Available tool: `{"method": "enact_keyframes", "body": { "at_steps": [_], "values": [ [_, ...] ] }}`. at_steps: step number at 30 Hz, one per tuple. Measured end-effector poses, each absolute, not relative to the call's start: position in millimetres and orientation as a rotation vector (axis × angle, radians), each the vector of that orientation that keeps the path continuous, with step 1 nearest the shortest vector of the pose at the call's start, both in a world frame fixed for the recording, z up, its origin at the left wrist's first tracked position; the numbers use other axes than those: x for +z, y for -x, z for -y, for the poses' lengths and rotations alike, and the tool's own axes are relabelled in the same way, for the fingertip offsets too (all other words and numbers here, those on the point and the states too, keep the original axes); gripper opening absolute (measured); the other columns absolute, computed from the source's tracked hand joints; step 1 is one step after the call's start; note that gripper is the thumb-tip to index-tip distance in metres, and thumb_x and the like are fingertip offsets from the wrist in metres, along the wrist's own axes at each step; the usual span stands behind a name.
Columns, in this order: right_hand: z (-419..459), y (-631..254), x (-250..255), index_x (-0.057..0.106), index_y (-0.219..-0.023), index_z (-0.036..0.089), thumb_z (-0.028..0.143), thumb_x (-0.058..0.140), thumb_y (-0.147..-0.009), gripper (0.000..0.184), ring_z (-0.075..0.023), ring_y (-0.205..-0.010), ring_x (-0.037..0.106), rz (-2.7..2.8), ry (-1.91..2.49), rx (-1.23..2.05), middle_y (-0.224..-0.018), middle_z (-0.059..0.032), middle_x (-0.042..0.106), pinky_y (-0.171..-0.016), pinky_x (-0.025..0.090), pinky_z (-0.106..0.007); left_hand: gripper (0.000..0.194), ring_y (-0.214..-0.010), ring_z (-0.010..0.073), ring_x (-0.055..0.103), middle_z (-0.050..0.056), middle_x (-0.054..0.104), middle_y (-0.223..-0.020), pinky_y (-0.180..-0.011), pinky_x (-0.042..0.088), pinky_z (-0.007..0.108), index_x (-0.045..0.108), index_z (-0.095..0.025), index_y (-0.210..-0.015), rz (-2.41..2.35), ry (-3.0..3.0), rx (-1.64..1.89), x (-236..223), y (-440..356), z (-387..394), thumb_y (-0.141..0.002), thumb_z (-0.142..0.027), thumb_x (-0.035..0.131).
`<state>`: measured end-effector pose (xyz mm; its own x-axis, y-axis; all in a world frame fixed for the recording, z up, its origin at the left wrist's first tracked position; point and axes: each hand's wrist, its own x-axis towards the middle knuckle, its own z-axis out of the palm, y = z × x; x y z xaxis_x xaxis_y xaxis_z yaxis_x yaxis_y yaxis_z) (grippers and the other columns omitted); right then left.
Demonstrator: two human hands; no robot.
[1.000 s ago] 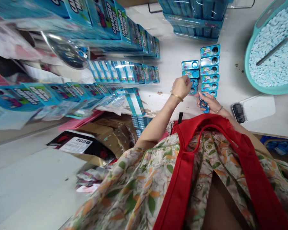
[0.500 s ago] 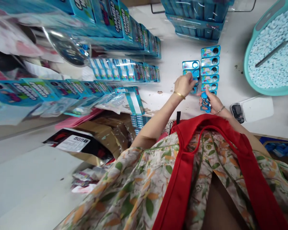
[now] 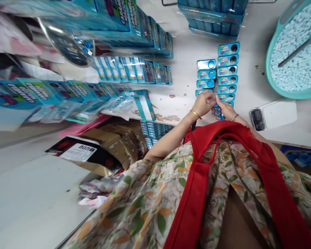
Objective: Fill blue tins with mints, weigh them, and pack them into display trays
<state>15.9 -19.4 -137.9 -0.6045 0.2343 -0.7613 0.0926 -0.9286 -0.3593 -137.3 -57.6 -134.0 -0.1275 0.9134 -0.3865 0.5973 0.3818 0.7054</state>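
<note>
My left hand and my right hand meet at the near edge of the white table. My right hand is closed round a small stack of blue tins. My left hand's fingers pinch at the top of that stack. Just beyond my hands lie two rows of small blue tins: a left row and a right row, each tin with a round window. A gold bangle sits on my left wrist.
A teal basin of pale blue candies with a metal rod stands at the right. Stacks of blue cartons fill the left; more blue trays at the back. A white slab lies right of my hands. Cardboard boxes sit below.
My left hand has drawn back from the left row of tins and come to the stack in my right hand. The left row now shows one more tin.
</note>
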Motion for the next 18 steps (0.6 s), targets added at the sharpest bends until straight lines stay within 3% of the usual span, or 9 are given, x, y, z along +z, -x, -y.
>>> {"method": "enact_keyframes", "body": {
  "at_steps": [4, 7, 13, 18],
  "values": [
    [15, -24, -139, 0.059, -0.108, 0.018, 0.035, 0.069, -0.087, 0.03, -0.0124, -0.057, 0.059, 0.331, 1.24, 2.766, -0.072, 0.0007, 0.062, -0.036, 0.031, -0.019, 0.007, -0.086, 0.0218, 0.062, 0.005, 0.066, -0.088, -0.082, 0.049, 0.036, 0.06, -0.022, -0.089, -2.058, -1.269, 0.406, -135, 149, 50, -0.087, -0.017, 0.057],
    [11, -34, -140, 0.057, -0.116, 0.017, 0.022, 0.066, -0.08, 0.038, -0.0113, -0.058, 0.059, 0.32, 1.221, 2.735, -0.077, 0.0013, 0.064, -0.036, 0.03, -0.017, 0.01, -0.096, 0.0258, 0.063, 0.007, 0.067, -0.092, -0.088, 0.046, 0.039, 0.06, -0.023, -0.091, -2.136, -1.243, 0.209, -141, 155, 44, -0.086, -0.015, 0.057],
    [7, -44, -141, 0.055, -0.118, 0.019, 0.036, 0.073, -0.082, 0.043, -0.0113, -0.057, 0.057, 0.414, 1.174, 2.712, -0.078, 0.0016, 0.063, -0.038, 0.032, -0.018, 0.016, -0.105, 0.0316, 0.064, 0.009, 0.07, -0.092, -0.093, 0.045, 0.043, 0.062, -0.024, -0.097, -2.188, -1.206, 0.056, -155, 159, 35, -0.085, -0.028, 0.071],
    [7, -40, -135, 0.043, -0.142, 0.025, 0.042, 0.067, -0.088, 0.062, -0.0129, -0.055, 0.055, 0.521, 1.159, 2.663, -0.071, 0.0044, 0.06, -0.039, 0.03, -0.019, 0.024, -0.108, 0.0395, 0.066, 0.015, 0.072, -0.095, -0.094, 0.047, 0.048, 0.065, -0.02, -0.094, -2.228, -1.189, -0.211, -152, 162, 26, -0.084, -0.038, 0.076]
  ]
}}
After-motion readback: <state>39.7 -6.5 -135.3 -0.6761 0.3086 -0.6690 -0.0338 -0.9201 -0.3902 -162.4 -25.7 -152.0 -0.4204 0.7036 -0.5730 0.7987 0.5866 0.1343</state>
